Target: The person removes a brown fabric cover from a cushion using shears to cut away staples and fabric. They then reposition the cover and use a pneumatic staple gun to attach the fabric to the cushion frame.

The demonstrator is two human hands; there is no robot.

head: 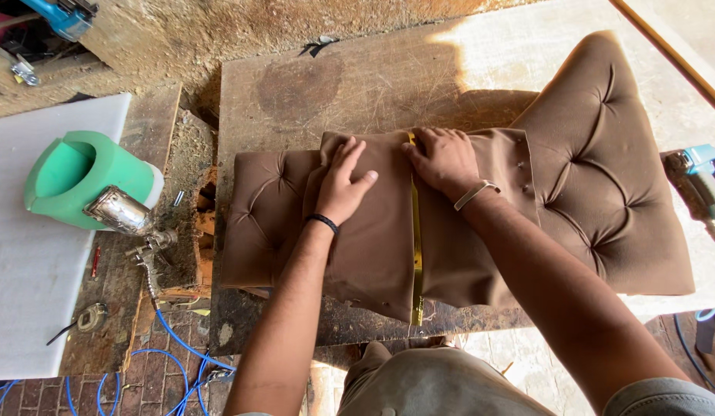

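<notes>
A brown tufted upholstered cushion [604, 169] lies across a worn wooden workbench [357, 85]. A loose brown fabric piece [380, 246] is draped over its middle, and a yellow strip [416, 254] runs down a gap in the cloth. My left hand [344, 185], with a black band at the wrist, lies flat on the fabric with fingers spread. To the right of it my right hand [444, 160], wearing a metal bracelet, presses fingertips into the fabric beside the strip's upper end.
A green foam block [80, 173] and a metal spray gun [130, 219] with a blue hose [172, 339] sit at the left over a white sheet [34, 285]. A blue power tool [704, 181] lies at the bench's right edge. Brick floor shows below.
</notes>
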